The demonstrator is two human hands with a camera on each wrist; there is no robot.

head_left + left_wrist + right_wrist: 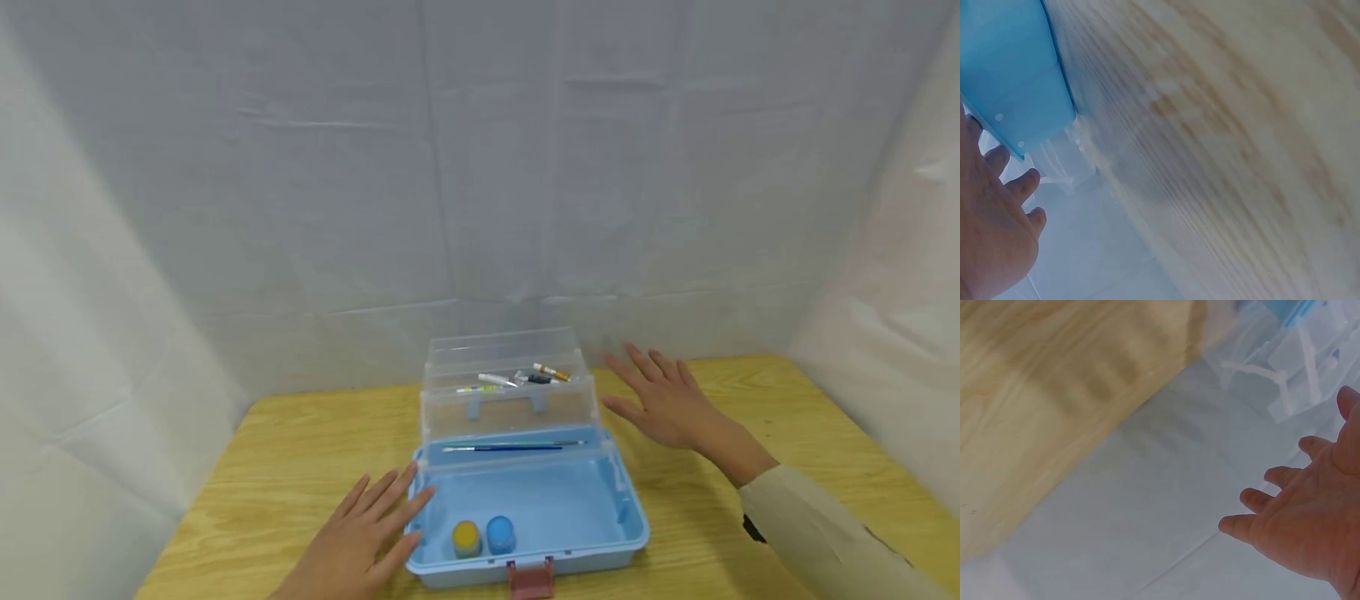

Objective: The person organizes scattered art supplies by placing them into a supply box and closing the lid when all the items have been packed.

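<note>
At the near edge of the table (300, 450) stands an open blue box (555, 508), a reddish latch (531, 579) hanging at the middle of its front wall. Two small jars sit side by side on the box floor close to that front wall, a yellow jar (466, 537) on the left and a blue jar (500, 533) touching or almost touching it on the right. The left hand (360, 533) lies at the box's front left corner, fingers straight and spread, fingertips against or just beside the left wall; it holds nothing. In the left wrist view the same hand (991, 225) shows loose, parted fingers next to the blue wall (1016, 75), and whether they press on it cannot be told. Further back, along the rear rim of the box, a thin blue brush (510, 447) lies crosswise. Behind and above it rises a clear tray (510, 392), folded back with the lid, and in it lie several paint tubes (525, 377), one with a yellowish end toward the right. The right hand (663, 400) hovers just right of the tray, over the table's far right part, palm down, fingers straight and fanned, gripping nothing and apparently clear of the tray. The right wrist view shows that hand (1310, 512) open too, with the clear plastic beyond its fingertips. A pale sleeve (817, 533) covers the right forearm. White cloth (480, 167) hangs behind the far edge and at both sides.
</note>
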